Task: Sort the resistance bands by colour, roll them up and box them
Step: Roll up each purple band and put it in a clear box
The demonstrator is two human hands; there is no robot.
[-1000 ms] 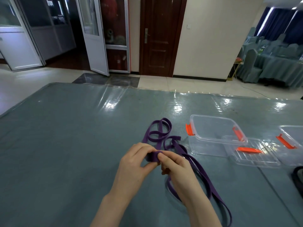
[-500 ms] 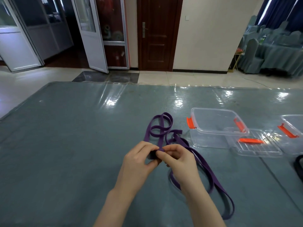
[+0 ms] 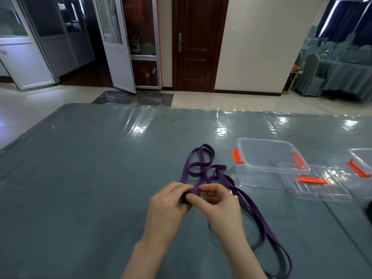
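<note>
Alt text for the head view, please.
Both hands, left hand and right hand, pinch the started roll of a purple resistance band above a blue-grey table; an open clear box with orange latches stands to the right.

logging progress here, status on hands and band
Left hand and right hand both pinch the long purple rubber resistance band, roll barely started. Clear plastic box with orange clips open. Nothing in the way.

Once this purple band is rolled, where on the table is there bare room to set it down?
The whole left half of the table is bare, from the left hand out to the edge. The far strip beyond the purple band is free too. The right side is crowded: open clear box, its lid, a second box.
</note>
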